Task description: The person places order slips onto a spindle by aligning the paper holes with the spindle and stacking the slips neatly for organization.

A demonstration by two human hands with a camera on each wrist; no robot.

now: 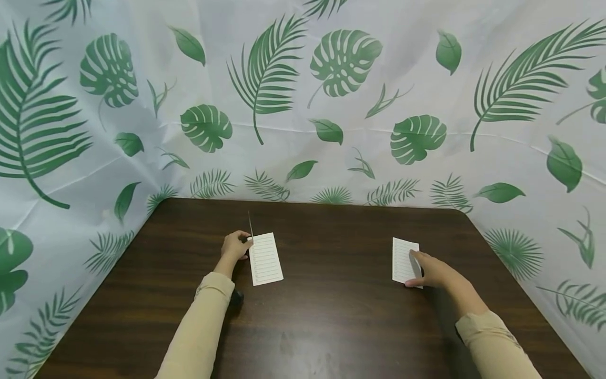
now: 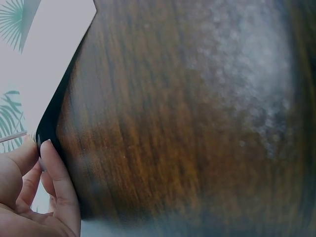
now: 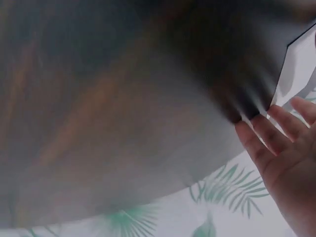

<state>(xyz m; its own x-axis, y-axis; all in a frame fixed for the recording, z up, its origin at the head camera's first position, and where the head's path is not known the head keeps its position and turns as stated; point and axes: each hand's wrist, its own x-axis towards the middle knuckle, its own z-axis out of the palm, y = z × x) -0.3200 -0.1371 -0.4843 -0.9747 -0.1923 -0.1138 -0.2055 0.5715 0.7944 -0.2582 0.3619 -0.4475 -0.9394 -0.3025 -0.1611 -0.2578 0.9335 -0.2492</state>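
A white card with printed lines [image 1: 266, 260] is at the left of the dark wooden table. My left hand [image 1: 235, 246] pinches it at its upper left corner between thumb and fingertips, as the left wrist view shows. A thin strip [image 1: 251, 225], seen edge-on, rises from that pinch; its kind is unclear. Another lined white card [image 1: 403, 260] lies at the right. My right hand [image 1: 434, 271] rests at its right edge, thumb by the lower edge and a finger over the upper part. In the right wrist view the fingers are extended, fingertips down at the tabletop beside the card [image 3: 296, 64].
Brown table [image 1: 326, 316] spans the lower view, its far edge against a white curtain [image 1: 293, 152] printed with green leaves. A small dark object [image 1: 236, 299] shows beside the left sleeve [image 1: 201, 326]. The right sleeve [image 1: 494, 345] crosses the table's right side.
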